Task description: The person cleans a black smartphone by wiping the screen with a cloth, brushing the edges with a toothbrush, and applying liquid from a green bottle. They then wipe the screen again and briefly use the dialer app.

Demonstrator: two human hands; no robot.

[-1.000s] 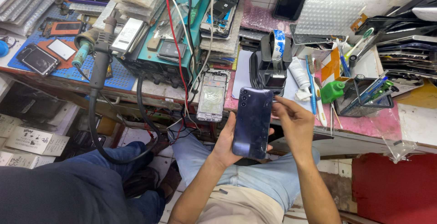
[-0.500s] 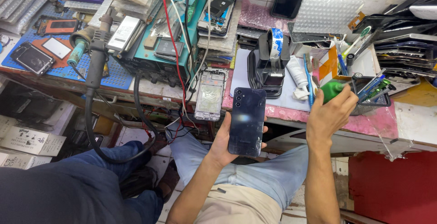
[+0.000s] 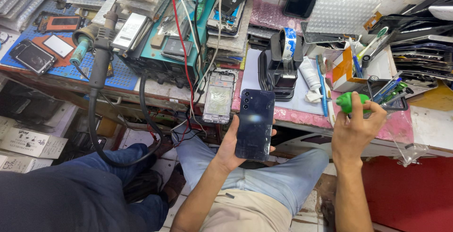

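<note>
Since before, right hand (image 3: 356, 128) has lifted a green-handled screwdriver (image 3: 355, 102), gripped, off the cluttered workbench (image 3: 424, 128) front edge; left hand (image 3: 236, 142) clasps the dark, glossy phone (image 3: 255, 124), back up.

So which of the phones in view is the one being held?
The dark blue phone, back up, in the left hand over the lap. The stripped phone frame and the others lie on the bench.

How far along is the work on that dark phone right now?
Early, by the look of it. Done: the dark phone is picked up, held back-side up in the left hand, and the right hand has a green-handled tool in its grip. In hand: tool and phone are apart. Left: the phone's back looks closed, with no opening visible. A stripped phone frame lies on the bench edge.
</note>
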